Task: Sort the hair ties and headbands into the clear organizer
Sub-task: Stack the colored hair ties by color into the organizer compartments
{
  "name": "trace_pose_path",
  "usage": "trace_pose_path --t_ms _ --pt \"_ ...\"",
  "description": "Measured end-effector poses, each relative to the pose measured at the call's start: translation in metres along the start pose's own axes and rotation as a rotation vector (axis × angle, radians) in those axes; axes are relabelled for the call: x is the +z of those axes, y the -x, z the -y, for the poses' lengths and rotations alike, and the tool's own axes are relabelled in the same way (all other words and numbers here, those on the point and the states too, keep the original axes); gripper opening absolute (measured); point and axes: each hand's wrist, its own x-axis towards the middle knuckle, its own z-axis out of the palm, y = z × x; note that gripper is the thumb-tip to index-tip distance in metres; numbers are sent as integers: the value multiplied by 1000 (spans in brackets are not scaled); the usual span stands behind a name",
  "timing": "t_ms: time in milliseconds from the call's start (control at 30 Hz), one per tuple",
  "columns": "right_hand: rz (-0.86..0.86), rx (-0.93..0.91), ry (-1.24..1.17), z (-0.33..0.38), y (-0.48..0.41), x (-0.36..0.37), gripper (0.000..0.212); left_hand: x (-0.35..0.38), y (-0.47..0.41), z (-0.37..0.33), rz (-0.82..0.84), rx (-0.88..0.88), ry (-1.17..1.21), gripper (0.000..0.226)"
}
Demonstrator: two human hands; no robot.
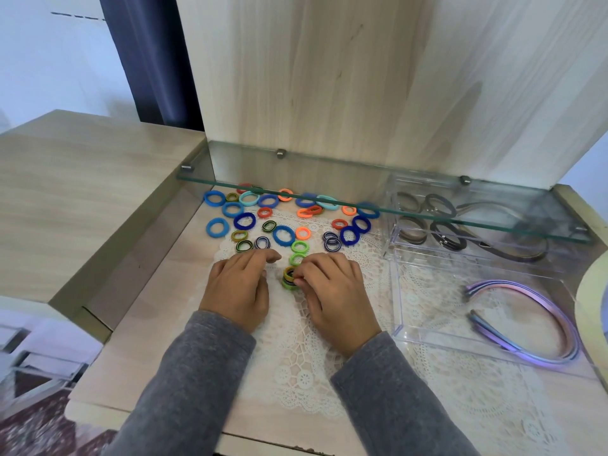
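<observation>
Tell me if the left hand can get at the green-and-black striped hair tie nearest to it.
Probably yes: the left hand holds nothing visible, and the striped hair tie lies uncovered just beyond it, with nothing between.

The hair ties are blue, teal, orange, red and lime green, some striped dark. The headbands are purple-pink, the lace mat white, the counter pale wood grain, the sleeves grey.
</observation>
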Motion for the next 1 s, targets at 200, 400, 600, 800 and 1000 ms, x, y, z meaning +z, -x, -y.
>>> trace_pose_path --t_ms 200,400,600,800,1000 --pt "106 31 -14 2 2 -1 16 -1 0 0 10 8 9 42" --pt "192 83 -32 4 -1 -3 24 -3 -2 -3 26 40 -7 44" --pt "250 106 8 7 -4 -7 21 -7 1 -11 -106 156 -153 44" --pt "393 53 68 7 -21 -21 20 -6 0 -12 -102 270 -164 47" --pt "376 -3 134 12 -34 -25 13 -4 1 -19 1 193 -48 49"
